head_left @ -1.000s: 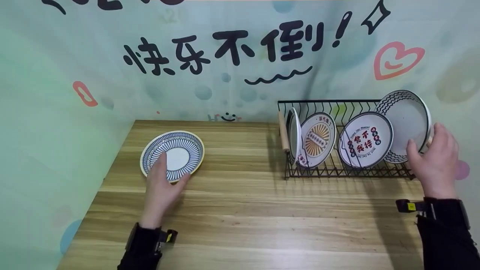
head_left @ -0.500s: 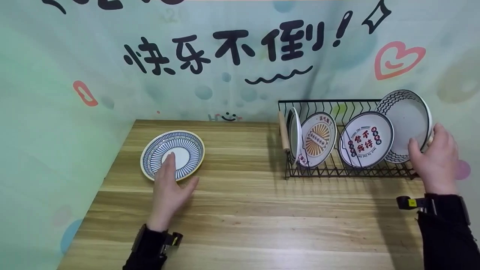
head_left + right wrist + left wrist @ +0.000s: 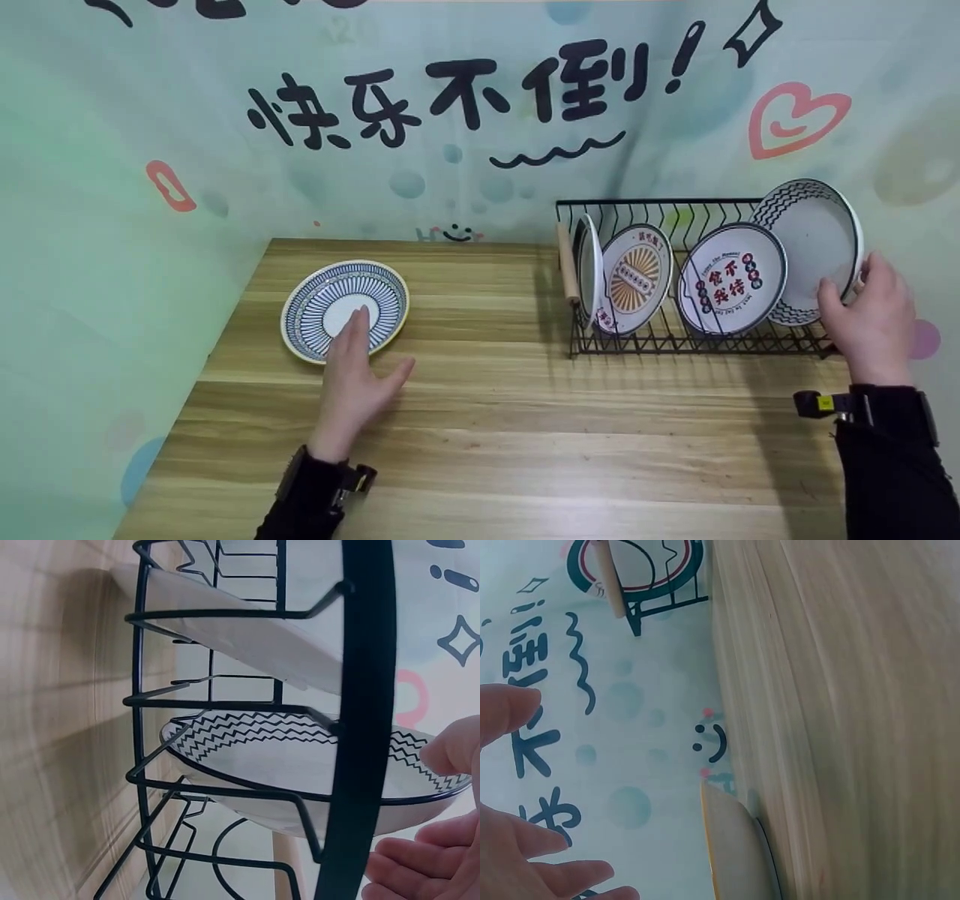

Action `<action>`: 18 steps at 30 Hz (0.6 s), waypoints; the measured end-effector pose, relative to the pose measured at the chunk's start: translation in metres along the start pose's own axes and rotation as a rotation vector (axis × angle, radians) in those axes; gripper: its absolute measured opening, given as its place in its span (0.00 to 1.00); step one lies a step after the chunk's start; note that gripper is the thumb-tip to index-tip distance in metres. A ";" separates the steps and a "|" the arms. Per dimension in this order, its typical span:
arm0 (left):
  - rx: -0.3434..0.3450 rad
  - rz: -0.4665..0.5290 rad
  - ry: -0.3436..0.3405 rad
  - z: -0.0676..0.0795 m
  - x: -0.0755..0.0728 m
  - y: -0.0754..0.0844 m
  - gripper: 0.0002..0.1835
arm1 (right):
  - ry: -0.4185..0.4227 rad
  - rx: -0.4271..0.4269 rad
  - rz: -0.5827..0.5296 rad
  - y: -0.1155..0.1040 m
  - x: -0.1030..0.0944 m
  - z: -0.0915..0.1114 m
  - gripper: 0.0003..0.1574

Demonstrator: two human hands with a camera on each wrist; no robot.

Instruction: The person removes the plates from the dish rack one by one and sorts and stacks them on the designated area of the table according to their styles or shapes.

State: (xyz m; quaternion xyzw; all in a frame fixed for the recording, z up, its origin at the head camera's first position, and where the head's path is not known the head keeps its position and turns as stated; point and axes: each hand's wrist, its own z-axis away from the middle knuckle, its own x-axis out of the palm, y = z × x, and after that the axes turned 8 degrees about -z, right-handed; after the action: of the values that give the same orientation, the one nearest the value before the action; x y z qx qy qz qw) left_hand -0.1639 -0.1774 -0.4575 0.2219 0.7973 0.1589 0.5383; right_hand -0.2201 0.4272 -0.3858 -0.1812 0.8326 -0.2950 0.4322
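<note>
My left hand [image 3: 360,382] hovers with fingers extended over the near right edge of a blue-and-white striped bowl [image 3: 307,300] on the table. In the left wrist view its thumb and fingers [image 3: 570,877] are spread with nothing between them, and the bowl's side [image 3: 739,847] shows below. At the right end of a black wire dish rack [image 3: 652,352], my right hand [image 3: 874,322] holds the rim of a white bowl with a black zigzag band [image 3: 814,240]. The right wrist view puts its thumb inside the bowl [image 3: 285,757] and the fingers [image 3: 420,851] along the outside.
Standing in the rack are a plate with red lettering [image 3: 731,281], a plate with an orange sunburst [image 3: 636,277] and another edge-on plate [image 3: 592,270]. A wooden handle [image 3: 568,262] marks the rack's left end. A printed cloth [image 3: 450,180] hangs behind the wooden table [image 3: 487,420].
My left hand has drawn back to the right and towards me, off the striped bowl, which stays in place. The right hand has hardly moved at the zigzag bowl.
</note>
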 end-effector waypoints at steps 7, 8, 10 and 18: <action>0.013 0.003 -0.009 0.000 0.004 0.004 0.54 | -0.029 0.003 0.008 0.001 0.001 -0.001 0.21; 0.012 0.003 -0.012 0.000 0.005 0.005 0.54 | -0.032 0.004 0.016 0.001 0.001 -0.002 0.21; 0.009 0.002 -0.016 -0.001 0.006 0.006 0.55 | -0.042 0.009 0.034 0.001 0.001 -0.002 0.22; 0.043 0.015 0.006 0.001 0.012 0.010 0.53 | -0.076 0.052 0.030 0.002 0.001 -0.004 0.32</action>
State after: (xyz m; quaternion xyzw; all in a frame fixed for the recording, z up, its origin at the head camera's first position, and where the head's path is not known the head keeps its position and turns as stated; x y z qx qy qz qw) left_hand -0.1644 -0.1627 -0.4622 0.2387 0.8006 0.1466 0.5297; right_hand -0.2242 0.4302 -0.3858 -0.1684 0.8103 -0.3031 0.4724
